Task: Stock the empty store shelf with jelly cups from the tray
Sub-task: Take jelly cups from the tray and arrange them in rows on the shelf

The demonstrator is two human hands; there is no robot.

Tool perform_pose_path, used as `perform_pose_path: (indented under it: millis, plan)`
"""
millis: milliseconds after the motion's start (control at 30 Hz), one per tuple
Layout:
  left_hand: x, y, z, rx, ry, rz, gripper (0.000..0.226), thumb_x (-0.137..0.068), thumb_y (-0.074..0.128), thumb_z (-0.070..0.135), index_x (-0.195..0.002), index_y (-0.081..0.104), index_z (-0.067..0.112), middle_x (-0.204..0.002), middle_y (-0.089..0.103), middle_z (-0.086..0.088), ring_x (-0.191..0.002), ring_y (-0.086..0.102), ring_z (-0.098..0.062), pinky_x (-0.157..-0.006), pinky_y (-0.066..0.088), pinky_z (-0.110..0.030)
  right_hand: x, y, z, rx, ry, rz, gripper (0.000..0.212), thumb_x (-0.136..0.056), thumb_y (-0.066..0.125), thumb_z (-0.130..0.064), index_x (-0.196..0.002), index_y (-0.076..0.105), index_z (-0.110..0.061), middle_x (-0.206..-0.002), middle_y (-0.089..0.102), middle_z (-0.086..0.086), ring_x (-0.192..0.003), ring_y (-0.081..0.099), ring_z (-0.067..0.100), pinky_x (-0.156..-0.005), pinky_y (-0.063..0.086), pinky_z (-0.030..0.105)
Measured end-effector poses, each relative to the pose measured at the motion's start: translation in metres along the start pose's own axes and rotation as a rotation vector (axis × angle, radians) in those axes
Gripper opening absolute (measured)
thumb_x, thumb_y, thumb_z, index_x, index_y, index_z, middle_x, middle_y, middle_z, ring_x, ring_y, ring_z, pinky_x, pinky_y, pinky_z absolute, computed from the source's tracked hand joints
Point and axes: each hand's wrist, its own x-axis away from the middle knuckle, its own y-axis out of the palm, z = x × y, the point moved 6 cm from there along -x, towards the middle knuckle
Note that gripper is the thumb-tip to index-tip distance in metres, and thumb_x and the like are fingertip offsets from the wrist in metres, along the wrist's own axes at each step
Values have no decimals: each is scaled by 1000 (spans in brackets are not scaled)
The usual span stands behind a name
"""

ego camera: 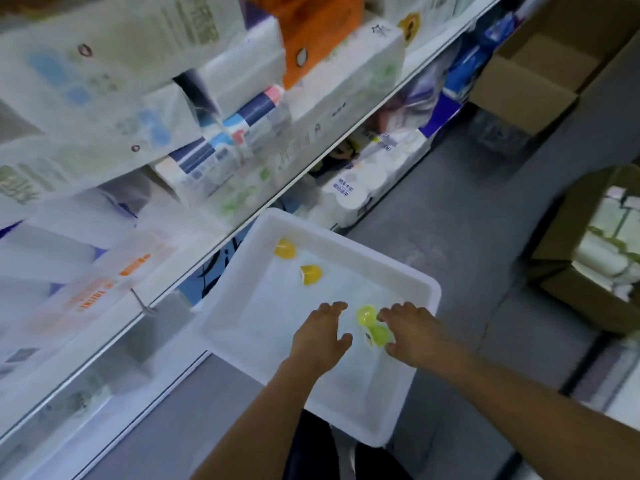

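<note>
Two open hands, left point(320, 336) and right point(415, 332), flank green cups point(372, 325) in the tray point(427, 289). Neither grips yet. Best pinch one cup apiece by its sides.

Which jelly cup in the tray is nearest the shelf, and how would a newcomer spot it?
Find the white rectangular plastic tray beside the shelving. In its far corner, closest to the shelf edge, lies a round orange-yellow jelly cup. A second orange-yellow cup lies nearer the hands, and the two yellow-green cups sit between the left hand and right hand.
</note>
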Motion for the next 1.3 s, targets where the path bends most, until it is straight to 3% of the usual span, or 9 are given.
perform_pose_path:
  millis: [300, 467, 600, 733, 833, 933, 1100, 1167, 1300]
  plan:
    - [-87, 78, -2, -172, 231, -131, 68, -87, 60, 9, -146, 36, 32, -150, 37, 8, -136, 32, -17, -104, 39, -39, -60, 79, 3, 157, 71, -8, 34, -88, 58, -27, -118, 55, -11, -114, 59, 8, -108, 54, 26, -89, 38, 34]
    - [-104, 79, -3, -180, 233, -35, 35, -94, 54, 22, -128, 55, 27, -126, 57, 1, -116, 50, -21, -91, 45, -34, -70, 91, 2, 177, 125, 6, 33, -84, 61, -34, -113, 57, -17, -108, 61, 3, -104, 54, 22, -85, 35, 34]
    - [-93, 65, -26, -20, 82, 6, 39, -87, 66, 25, -125, 55, 26, -119, 61, 1, -108, 57, -22, -89, 48, -36, -67, 82, 3, 126, 93, 25, 49, -79, 58, -51, -117, 53, -20, -113, 57, 2, -108, 51, 23, -88, 34, 35]
    - [-63, 29, -53, 422, -183, 166, 38, -77, 78, 27, -110, 61, 21, -94, 66, 3, -87, 65, -16, -81, 50, -29, -52, 53, 1, -168, 136, 70, 49, -77, 58, -62, -103, 51, -21, -99, 56, -2, -99, 56, 21, -77, 34, 31]
    - [-34, -1, -60, 817, -354, 240, 31, -76, 79, 20, -95, 57, 12, -84, 65, -6, -75, 67, -21, -76, 53, -38, -39, 15, -1, -683, 217, 117, 47, -74, 69, -58, -77, 45, -18, -72, 47, -8, -66, 49, 11, -61, 34, 26]
    - [-6, -41, -50, 1105, -404, 277, 27, -78, 74, 7, -92, 51, 7, -87, 60, -16, -70, 69, -26, -76, 58, -42, -26, -36, -15, -1059, 153, 94, 45, -75, 76, -45, -72, 41, -17, -70, 44, -2, -63, 48, 13, -62, 38, 27]
    - [40, -132, -14, 1221, -255, 219, 35, -86, 64, 11, -118, 55, 23, -99, 66, -16, -83, 71, -30, -80, 59, -36, 6, -136, -49, -1257, 12, 97, 29, -89, 60, -37, -106, 60, -14, -89, 67, 3, -75, 66, 12, -69, 41, 28]
    - [60, -170, 2, 1201, -151, 163, 40, -89, 59, 12, -124, 56, 33, -100, 68, -9, -87, 71, -31, -84, 58, -38, 19, -176, -62, -1237, -43, 147, 32, -86, 57, -46, -101, 64, -18, -83, 70, 1, -73, 66, 11, -71, 41, 30]
    - [99, -247, 30, 1096, -22, 227, 31, -91, 52, 10, -113, 66, 27, -93, 69, -5, -80, 71, -27, -86, 57, -41, 39, -246, -90, -1265, -88, 242, 24, -89, 58, -44, -84, 69, -24, -69, 70, -2, -62, 59, 9, -67, 37, 32]
